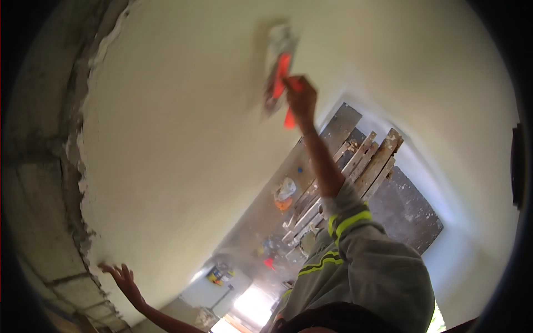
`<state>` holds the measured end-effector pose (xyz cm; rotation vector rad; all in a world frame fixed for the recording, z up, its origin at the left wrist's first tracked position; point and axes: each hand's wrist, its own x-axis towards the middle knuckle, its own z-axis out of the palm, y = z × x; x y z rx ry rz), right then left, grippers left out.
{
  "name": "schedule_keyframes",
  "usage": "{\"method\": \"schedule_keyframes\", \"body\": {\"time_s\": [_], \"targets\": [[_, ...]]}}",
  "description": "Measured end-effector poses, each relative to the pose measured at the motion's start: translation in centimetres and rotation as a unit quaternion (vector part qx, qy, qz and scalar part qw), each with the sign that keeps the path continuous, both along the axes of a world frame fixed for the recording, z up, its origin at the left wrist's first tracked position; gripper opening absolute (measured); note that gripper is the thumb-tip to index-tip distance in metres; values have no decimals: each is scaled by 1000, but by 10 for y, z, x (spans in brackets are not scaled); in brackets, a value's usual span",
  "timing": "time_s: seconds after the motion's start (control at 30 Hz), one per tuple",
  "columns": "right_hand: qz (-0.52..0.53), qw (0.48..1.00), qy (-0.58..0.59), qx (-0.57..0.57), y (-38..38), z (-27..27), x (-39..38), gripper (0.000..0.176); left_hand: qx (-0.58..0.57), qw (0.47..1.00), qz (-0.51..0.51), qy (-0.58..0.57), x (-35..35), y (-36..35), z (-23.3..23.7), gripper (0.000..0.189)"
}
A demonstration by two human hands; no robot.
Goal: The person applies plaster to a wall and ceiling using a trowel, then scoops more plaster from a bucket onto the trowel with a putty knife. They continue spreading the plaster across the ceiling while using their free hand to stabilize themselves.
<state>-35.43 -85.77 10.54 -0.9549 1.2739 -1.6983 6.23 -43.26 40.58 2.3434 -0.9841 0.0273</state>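
A trowel [282,66] with a red handle and a plaster-smeared blade lies against the smooth, pale plastered wall [183,122], slightly blurred. Wrapped round its handle is my right hand [301,100], at the upper middle of the view. At the lower left, my left hand [125,282] has its fingers spread and holds nothing; it is near the ragged plaster edge, and whether it touches the wall cannot be told.
Bare blocks [36,194] border the plaster on the left. Below are wooden planks [369,166], a dusty floor [408,205], a plastic bag [284,189] and scattered items. A bright opening [255,305] shows at the bottom.
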Motion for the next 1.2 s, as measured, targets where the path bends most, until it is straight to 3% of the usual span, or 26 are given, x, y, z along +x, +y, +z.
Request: {"method": "schedule_keyframes", "body": {"time_s": [0.03,0.17,0.2,0.23,0.27,0.3,0.37,0.43,0.5,0.53,0.57,0.6,0.63,0.67,0.7,0.83,0.93,1.03,1.07,1.2], "targets": [[29,995,-79,44,-12,24,-13,19,-3,1000,-6,-5,6,3,-3,85],[149,978,-131,-60,15,101,34,20,-13,999,28,-12,-27,-21,-3,81],[234,941,-237,-59,40,105,66,22,-17,999,36,-10,-32,-23,-2,81],[255,965,-31,-56,65,88,105,32,-16,999,41,-12,-32,-21,-2,80],[121,962,146,-196,108,95,139,40,-19,999,44,-15,-29,-22,-4,80],[207,946,140,-206,146,108,163,37,-19,999,47,-18,-27,-22,-4,79],[194,919,156,-306,209,89,203,35,-12,999,46,-25,-22,-15,-2,79],[329,891,156,-272,240,68,196,31,-6,999,45,-19,-19,-17,-5,78],[323,915,143,-194,246,30,166,33,-3,998,56,-8,-18,-11,-2,78],[427,898,103,16,237,31,122,36,5,999,48,-23,-20,-11,-4,78],[478,853,-70,198,227,-1,100,43,-4,999,46,-23,-19,-10,-8,78],[420,891,-53,167,230,-95,97,40,-15,999,42,-24,-18,-13,-13,79],[309,934,61,169,217,-126,66,20,-24,999,36,-27,-17,-13,-15,80],[279,894,-111,332,201,-141,36,13,-21,999,35,-25,-15,-12,-15,80],[213,895,-257,295,186,-172,25,10,-24,999,34,-24,-12,-11,-18,81],[236,869,-392,190,107,-234,33,13,12,998,11,-61,10,5,-16,81],[342,858,-296,243,69,-217,37,14,-1,1000,30,7,-9,-1,-9,82],[375,889,-188,182,58,-178,49,14,8,999,40,9,-17,-5,-6,83],[360,897,-200,158,64,-160,53,13,3,999,40,11,-18,-7,-5,83],[397,899,-161,89,107,-21,98,14,-14,999,45,20,-21,-12,-9,82]]}}
